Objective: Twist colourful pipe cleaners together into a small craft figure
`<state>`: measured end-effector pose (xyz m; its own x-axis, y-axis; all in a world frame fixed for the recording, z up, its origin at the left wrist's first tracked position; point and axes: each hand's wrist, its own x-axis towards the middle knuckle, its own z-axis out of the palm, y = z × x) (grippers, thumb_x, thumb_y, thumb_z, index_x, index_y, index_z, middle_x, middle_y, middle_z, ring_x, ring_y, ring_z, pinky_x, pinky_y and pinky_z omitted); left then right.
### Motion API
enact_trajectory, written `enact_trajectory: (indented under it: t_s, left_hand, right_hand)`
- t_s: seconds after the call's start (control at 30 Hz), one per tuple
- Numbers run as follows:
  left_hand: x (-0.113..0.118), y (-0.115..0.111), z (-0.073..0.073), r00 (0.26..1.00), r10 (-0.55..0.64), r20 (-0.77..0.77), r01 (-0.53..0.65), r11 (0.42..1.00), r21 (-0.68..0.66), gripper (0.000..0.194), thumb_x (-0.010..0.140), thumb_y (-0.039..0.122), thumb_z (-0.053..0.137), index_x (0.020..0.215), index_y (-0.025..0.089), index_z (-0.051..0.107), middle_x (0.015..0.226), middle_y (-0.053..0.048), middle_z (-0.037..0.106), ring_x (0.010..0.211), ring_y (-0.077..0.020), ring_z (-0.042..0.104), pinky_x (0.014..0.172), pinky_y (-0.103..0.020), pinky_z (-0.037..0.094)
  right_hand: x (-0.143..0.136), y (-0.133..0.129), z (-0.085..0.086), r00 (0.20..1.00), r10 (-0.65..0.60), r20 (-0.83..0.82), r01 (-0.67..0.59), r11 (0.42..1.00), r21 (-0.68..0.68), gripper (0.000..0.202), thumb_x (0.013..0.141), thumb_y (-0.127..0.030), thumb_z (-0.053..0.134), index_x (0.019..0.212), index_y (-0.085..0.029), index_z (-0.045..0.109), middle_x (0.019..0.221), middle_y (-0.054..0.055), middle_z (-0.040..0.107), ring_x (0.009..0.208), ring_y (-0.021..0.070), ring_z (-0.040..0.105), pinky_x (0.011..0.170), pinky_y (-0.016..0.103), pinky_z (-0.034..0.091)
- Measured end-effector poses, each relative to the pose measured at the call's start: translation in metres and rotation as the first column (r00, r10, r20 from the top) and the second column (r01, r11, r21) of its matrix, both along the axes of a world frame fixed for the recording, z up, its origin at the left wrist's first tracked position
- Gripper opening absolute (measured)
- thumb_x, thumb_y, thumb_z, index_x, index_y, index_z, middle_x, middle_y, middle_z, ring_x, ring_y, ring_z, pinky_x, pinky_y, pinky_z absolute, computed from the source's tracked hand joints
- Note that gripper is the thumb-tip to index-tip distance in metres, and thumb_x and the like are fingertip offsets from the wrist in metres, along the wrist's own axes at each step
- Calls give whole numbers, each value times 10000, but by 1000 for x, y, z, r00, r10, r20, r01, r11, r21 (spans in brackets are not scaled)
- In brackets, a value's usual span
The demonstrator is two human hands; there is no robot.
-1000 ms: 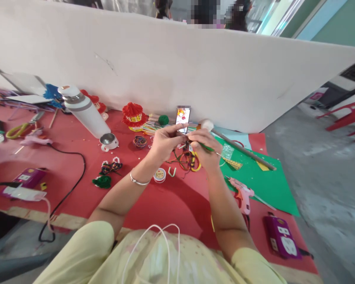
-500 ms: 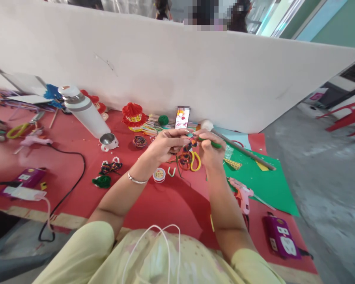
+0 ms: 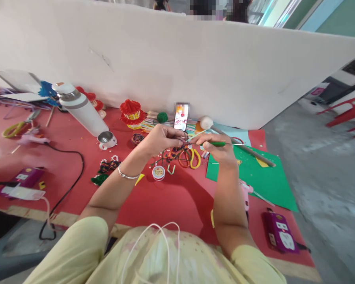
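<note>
A green stick [image 3: 218, 144] lies level above the red mat [image 3: 154, 201], just in front of the phone [image 3: 181, 117]. The right hand [image 3: 221, 150] pinches the stick between thumb and fingers, its thin end pointing right. The left hand [image 3: 161, 138] is closed, fingertips pressed together on a small dark piece at the stick's near end; what that piece is cannot be told. Under both hands lies a tangle of coloured cord [image 3: 183, 156], with a small tape roll [image 3: 159, 172] just beside it. To the right a green sheet [image 3: 263, 177] lies on the mat with a long rod [image 3: 248, 152] across it, and a pink glue gun [image 3: 245, 193] near the right forearm. To the left stand a white flask [image 3: 78, 108] and a steel cup [image 3: 106, 139]. A purple power strip [image 3: 279, 232] sits at the mat's right edge. A white board [image 3: 177, 59] backs the table.
</note>
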<state>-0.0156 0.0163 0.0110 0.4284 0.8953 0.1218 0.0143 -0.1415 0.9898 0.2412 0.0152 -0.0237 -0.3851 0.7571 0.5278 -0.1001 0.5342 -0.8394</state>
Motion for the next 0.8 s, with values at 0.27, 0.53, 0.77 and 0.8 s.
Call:
enact_trajectory:
  t_s: [0.27,0.53,0.77,0.8]
  left_hand:
    - [4,3,-9,990,129,-47,-124,987,107,182,734,195,833,902,159,891,841,-68,834,772,-190,744,705,-310,591]
    - [10,1,-8,908,262,327,-190,953,-236,319,638,224,939,931,134,851,613,16,644,465,-35,402,445,-214,262]
    - [3,1,-1,915,132,382,6,940,-340,231,575,176,926,793,156,851,527,20,595,430,-33,378,424,-209,193]
    - [1,3,-1,931,158,331,-59,955,-290,208,589,171,916,788,157,856,529,14,610,432,-37,384,425,-216,210]
  right_hand:
    - [-9,-11,17,956,-189,225,125,955,268,87,992,-326,752,1015,-291,828,1051,30,875,1011,221,819,903,386,642]
    - [-44,-7,-4,793,-598,118,310,562,767,242,953,-261,792,1183,-336,792,1254,40,852,1104,260,784,962,469,654]
    - [-37,-12,4,922,-377,93,265,786,558,233,982,-300,769,1201,-373,804,1207,15,853,1066,227,809,947,446,674]
    - [-32,-15,9,931,-337,136,233,840,490,225,988,-292,762,1195,-365,810,1214,16,853,1073,218,811,961,432,672]
